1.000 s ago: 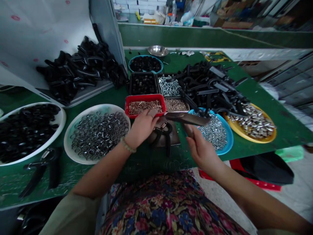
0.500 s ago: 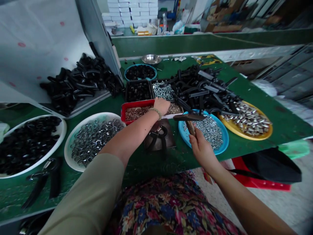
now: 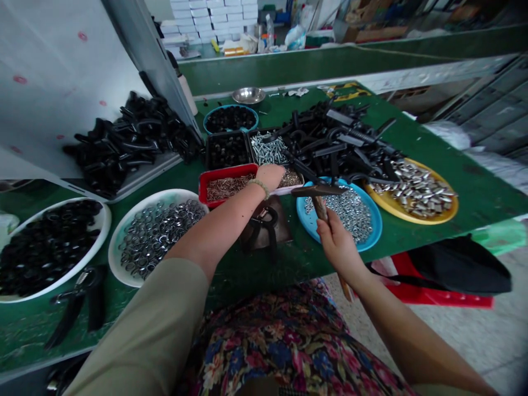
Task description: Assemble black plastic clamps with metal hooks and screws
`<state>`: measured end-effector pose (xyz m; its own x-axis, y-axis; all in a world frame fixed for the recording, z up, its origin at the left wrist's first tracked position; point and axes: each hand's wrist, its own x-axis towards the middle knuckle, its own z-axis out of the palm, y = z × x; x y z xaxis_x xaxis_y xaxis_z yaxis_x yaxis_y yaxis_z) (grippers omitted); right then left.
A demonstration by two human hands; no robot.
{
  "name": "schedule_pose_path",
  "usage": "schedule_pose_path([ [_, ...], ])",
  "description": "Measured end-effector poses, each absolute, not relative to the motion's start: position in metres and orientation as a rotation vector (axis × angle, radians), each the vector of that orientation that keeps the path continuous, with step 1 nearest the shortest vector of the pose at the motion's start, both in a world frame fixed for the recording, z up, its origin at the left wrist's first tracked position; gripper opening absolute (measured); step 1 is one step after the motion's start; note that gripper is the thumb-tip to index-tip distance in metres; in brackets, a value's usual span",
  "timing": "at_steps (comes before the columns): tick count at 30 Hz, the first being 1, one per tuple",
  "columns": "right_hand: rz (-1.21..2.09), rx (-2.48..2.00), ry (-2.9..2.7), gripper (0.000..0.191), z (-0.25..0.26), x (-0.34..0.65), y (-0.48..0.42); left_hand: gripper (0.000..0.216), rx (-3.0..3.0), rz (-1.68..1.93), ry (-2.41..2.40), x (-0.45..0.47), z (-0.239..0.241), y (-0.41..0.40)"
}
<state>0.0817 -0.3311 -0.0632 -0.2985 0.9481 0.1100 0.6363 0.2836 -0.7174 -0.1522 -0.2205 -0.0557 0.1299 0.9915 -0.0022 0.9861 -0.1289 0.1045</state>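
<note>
My left hand [image 3: 270, 176] reaches down into a white tray of small brass-coloured pieces [image 3: 292, 177], beside a red tray [image 3: 203, 190] of thin copper-coloured pins. Its fingertips are hidden behind the hand. My right hand [image 3: 339, 241] is wrapped around the wooden handle of a hammer [image 3: 317, 190], held up over the near left side of a blue tray [image 3: 374, 237] of small silver parts. Between my arms, a black spring hand grip [image 3: 269, 220] lies on a dark metal plate [image 3: 284, 223], touched by neither hand.
White bowls of metal rings [image 3: 159, 236] and black parts [image 3: 45, 242] stand at left, near another hand grip [image 3: 82, 300]. Black handles [image 3: 136, 132] are heaped behind. A pile of black assemblies [image 3: 338, 140] and a yellow tray [image 3: 452, 212] of metal sleeves lie right.
The view has shifted slightly. My left hand remains at the tray of brass-coloured pieces, and my right hand still holds the hammer, with its lower handle end now showing below my wrist.
</note>
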Motion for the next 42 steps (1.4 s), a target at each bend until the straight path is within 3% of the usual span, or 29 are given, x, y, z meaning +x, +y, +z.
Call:
schedule_pose_path([
  [17,0.749,-1.408,-2.071,0.056,-0.073,0.08,-0.329,0.024,2.145,0.433,2.018,-0.155,-0.053,-0.227],
  [23,0.795,-1.383,-2.057,0.054,-0.075,0.086,-0.331,0.015,1.949,0.867,1.741,-0.168,-0.044,-0.311],
  [29,0.824,-1.341,-2.078,0.05,-0.076,0.08,-0.332,0.014,1.869,0.869,1.891,-0.167,-0.075,-0.393],
  [42,0.819,-1.311,-2.086,0.049,-0.072,0.074,-0.345,0.027,2.295,0.289,2.077,-0.154,-0.091,-0.394],
])
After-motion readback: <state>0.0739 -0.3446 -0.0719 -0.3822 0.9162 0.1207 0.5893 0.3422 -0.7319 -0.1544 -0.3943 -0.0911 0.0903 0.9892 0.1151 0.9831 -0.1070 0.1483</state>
